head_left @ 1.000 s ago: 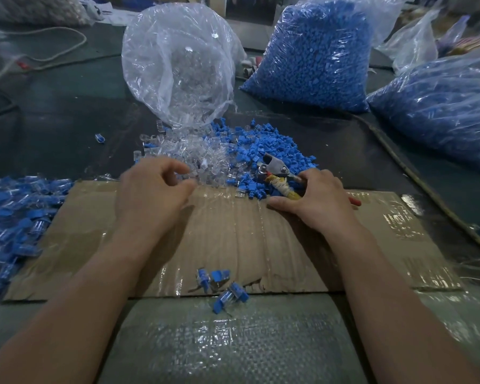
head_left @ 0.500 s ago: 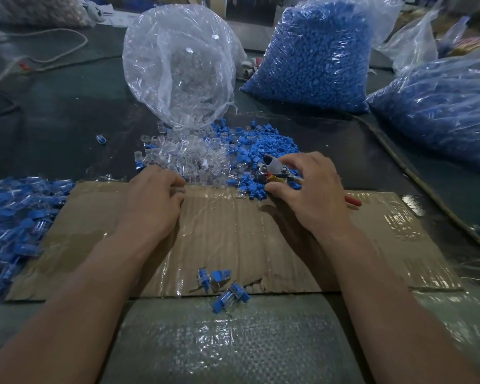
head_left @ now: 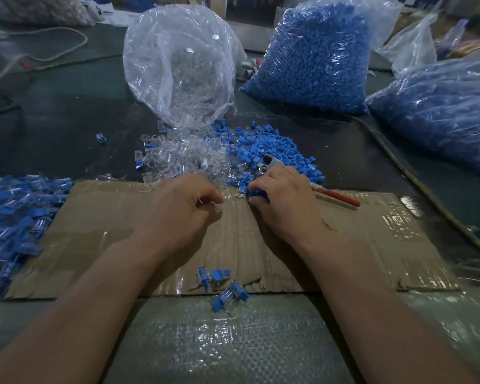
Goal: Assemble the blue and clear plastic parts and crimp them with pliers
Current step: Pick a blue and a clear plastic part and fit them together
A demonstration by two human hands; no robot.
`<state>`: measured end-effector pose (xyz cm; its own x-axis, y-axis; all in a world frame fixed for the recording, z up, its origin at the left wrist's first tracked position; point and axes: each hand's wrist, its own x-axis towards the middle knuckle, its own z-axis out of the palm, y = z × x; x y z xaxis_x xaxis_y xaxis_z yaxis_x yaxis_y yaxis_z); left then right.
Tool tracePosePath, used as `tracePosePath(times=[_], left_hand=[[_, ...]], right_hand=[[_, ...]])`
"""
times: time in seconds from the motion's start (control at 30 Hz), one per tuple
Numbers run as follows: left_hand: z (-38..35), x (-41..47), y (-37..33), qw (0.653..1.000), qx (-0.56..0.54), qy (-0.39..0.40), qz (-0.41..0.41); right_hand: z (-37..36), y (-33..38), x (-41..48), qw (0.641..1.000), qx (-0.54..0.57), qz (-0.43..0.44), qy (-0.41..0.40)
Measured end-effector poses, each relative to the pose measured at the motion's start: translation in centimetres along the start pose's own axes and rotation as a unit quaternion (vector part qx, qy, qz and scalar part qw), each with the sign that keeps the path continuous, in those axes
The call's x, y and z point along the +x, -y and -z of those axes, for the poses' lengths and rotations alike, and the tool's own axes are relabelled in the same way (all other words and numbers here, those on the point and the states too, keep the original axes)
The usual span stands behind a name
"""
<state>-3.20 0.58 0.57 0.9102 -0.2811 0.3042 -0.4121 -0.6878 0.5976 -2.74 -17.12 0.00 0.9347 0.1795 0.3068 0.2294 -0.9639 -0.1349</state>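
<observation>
Step in hand: picking parts at the pile's edge. Left hand [head_left: 186, 209]: fingers curled, pinching clear part [head_left: 218, 211]. Right hand [head_left: 284, 200]: fingertips clamped on blue part [head_left: 257, 193]; pliers [head_left: 341, 199] under palm. Next, likely: align and mate both parts.

You're working over a dark green tabletop [head_left: 53, 139], dimly lit, a pale cord [head_left: 64, 29] looping across its far-left corner.
</observation>
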Motion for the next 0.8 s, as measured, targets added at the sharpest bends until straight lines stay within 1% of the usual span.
tracePosePath(times=[0.13, 0.23, 0.3, 0.37, 0.43, 0.5, 0.57, 0.63, 0.67, 0.7, 0.8], left_hand=[[0.0, 0.15, -0.11, 1.0, -0.001, 0.012, 0.008], [-0.04, 0.27, -0.02, 0.999, 0.026, 0.029, 0.016], [-0.04, 0.32, -0.01, 0.999, 0.037, 0.03, 0.018], [-0.07, 0.29, -0.02, 0.999, 0.025, 0.017, 0.025], [-0.05, 0.44, 0.02, 0.999, -0.016, -0.004, 0.052], [-0.07, 0.56, 0.12, 0.99, -0.098, -0.012, 0.099], [-0.25, 0.58, 0.1, 0.962, -0.222, 0.001, 0.16], [-0.4, 0.5, 0.0, 0.922, -0.325, 0.012, 0.209], [-0.48, 0.47, -0.08, 0.907, -0.356, 0.011, 0.223], [-0.54, 0.49, -0.11, 0.902, -0.366, 0.012, 0.229], [-0.54, 0.58, -0.15, 0.913, -0.345, 0.022, 0.217]], right_hand=[[-0.06, -0.05, 0.02, 1.0, -0.003, 0.006, 0.006], [-0.01, 0.0, -0.06, 1.0, 0.002, 0.012, 0.004], [0.0, -0.03, -0.05, 1.0, 0.002, 0.016, 0.007], [0.0, -0.1, 0.04, 1.0, 0.004, 0.016, 0.013], [0.08, -0.18, 0.08, 0.999, 0.04, 0.001, 0.008], [0.31, -0.13, -0.01, 0.993, 0.118, -0.025, -0.011], [0.61, -0.01, -0.14, 0.982, 0.183, -0.045, -0.028], [0.81, 0.16, -0.28, 0.976, 0.21, -0.047, -0.027], [0.84, 0.22, -0.32, 0.976, 0.212, -0.042, -0.028], [0.87, 0.29, -0.35, 0.976, 0.212, -0.035, -0.029], [0.89, 0.46, -0.4, 0.977, 0.209, -0.022, -0.034]])
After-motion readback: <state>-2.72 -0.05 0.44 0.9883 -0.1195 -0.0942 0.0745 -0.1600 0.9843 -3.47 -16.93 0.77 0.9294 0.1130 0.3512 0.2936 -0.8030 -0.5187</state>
